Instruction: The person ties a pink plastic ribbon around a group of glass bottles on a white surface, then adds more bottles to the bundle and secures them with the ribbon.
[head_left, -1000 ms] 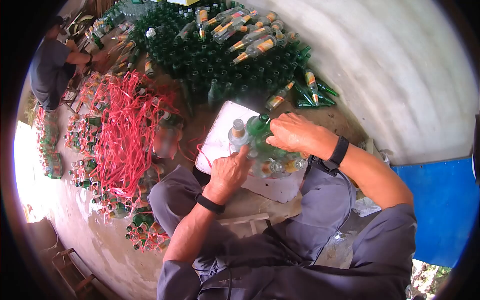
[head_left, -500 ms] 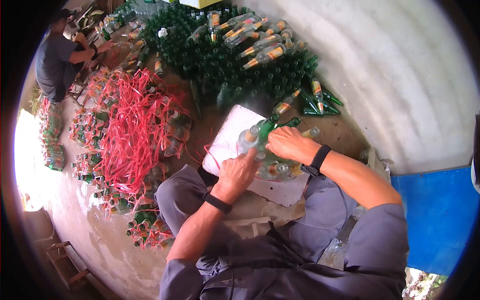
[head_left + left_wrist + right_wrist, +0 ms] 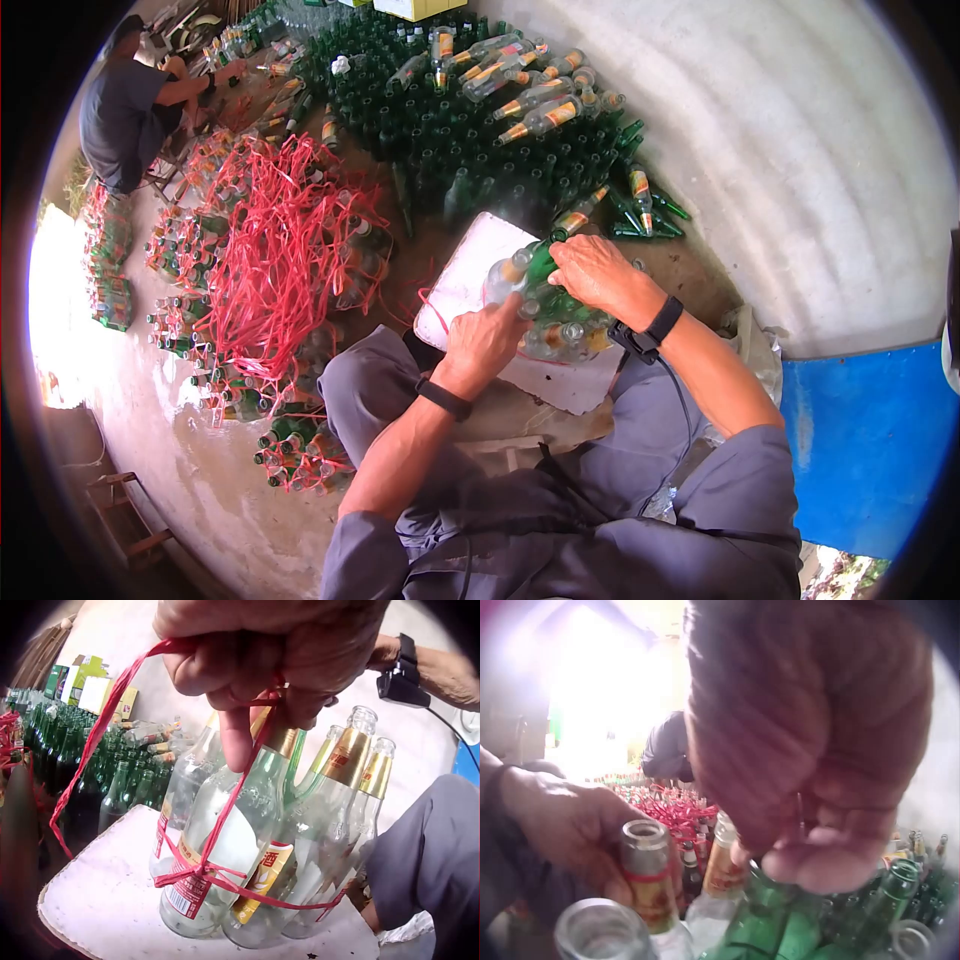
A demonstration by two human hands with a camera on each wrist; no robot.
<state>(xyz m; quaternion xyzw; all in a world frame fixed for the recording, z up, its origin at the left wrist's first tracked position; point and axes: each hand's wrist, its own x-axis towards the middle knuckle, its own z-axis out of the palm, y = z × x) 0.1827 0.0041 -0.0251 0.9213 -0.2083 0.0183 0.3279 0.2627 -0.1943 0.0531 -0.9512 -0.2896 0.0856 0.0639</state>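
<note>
On a white board before the knees, clear and green glass bottles stand upright in a tight cluster. A red plastic ribbon circles the clear bottles low down, knotted on the near side. From that knot it rises to my left hand, whose curled fingers grip it near the bottle necks. The ribbon's loose end hangs to the left in the left wrist view. My right hand is over the far side of the cluster, its fingers and thumb pinching the mouth of a green bottle.
Ribbon-tied bottle bundles and a heap of red ribbon cover the floor at left. Massed green bottles, with labelled bottles lying on top, fill the back. Another person sits far left. A blue panel stands at right.
My right hand has shifted onto the green bottle's mouth, which showed uncovered before. My left hand keeps its place at the cluster. The head view has swung slightly.
</note>
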